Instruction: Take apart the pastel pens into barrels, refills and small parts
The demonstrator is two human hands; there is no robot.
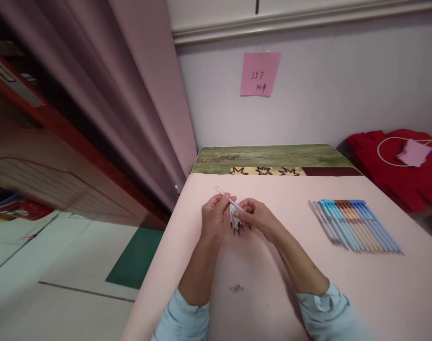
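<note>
Pen, one, pale, slanted above the table, nearer its left edge than its right. Print on it too small to read.

Left hand: nearly closed, thumb and fingers pinching the pen's upper part. Right hand: fingers curled, thumb and forefinger pinched at the pen's lower end.

Refills, a loose cluster, white with dark tips; under the pen, partly hidden by both hands.

Pens, one row, side by side, toward the table's right edge; tips toward the near edge; clips clear, light blue, brown and dark blue.

Smudge, grey, on the table, nearer the near edge than the refills.

Strip, green, along the far edge.

Note, pink, on the wall beyond the far edge; handwritten "357" above two characters.

Cloth, red, beyond the right edge; paper and cord on top.

Curtain, mauve, beside the far left corner.
</note>
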